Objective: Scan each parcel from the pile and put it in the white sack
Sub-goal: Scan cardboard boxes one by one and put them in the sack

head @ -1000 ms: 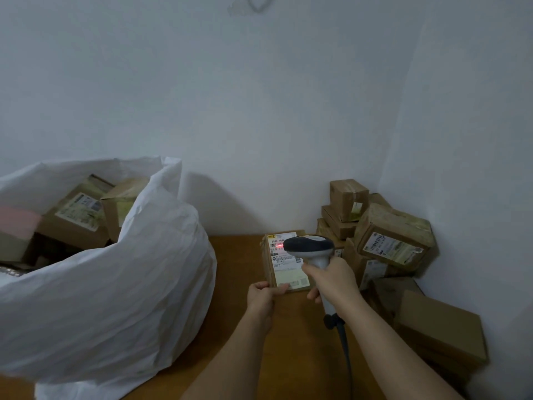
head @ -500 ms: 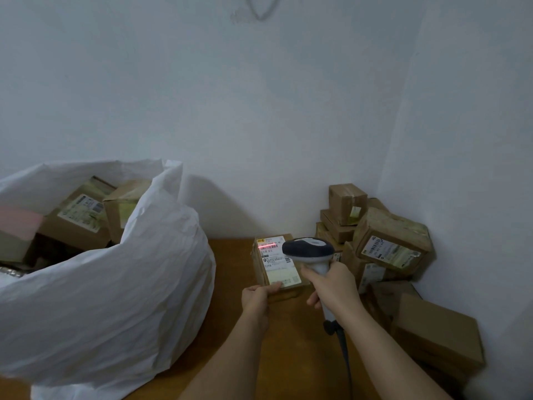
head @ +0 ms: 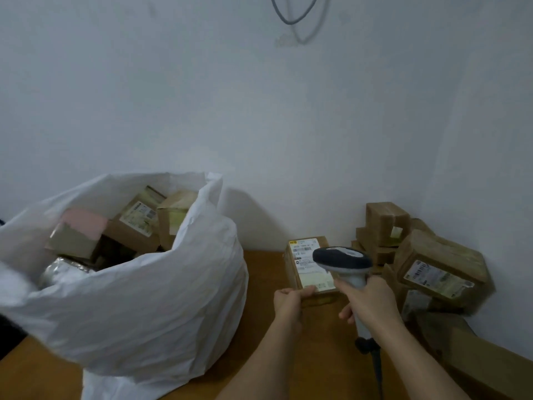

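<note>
Parcel (head: 310, 264): brown carton, white label up, on wooden table (head: 259, 336), right of white sack (head: 150, 295), left of pile (head: 432, 264). Near edge pinched by left hand (head: 288, 301), fingers curled over the label's lower edge. Barcode scanner (head: 343, 259): dark head held just above the label, handle gripped by right hand (head: 369, 301); no scan beam visible on the label.

White sack: mouth open, several cartons and a pink item already inside; judged well filled, work partly done.

Pile: a good number of cartons stacked in the wall corner right of the sack, not yet scanned.

Progress: this parcel at or just past scanning, not yet in the sack; transfer leftward outstanding.
</note>
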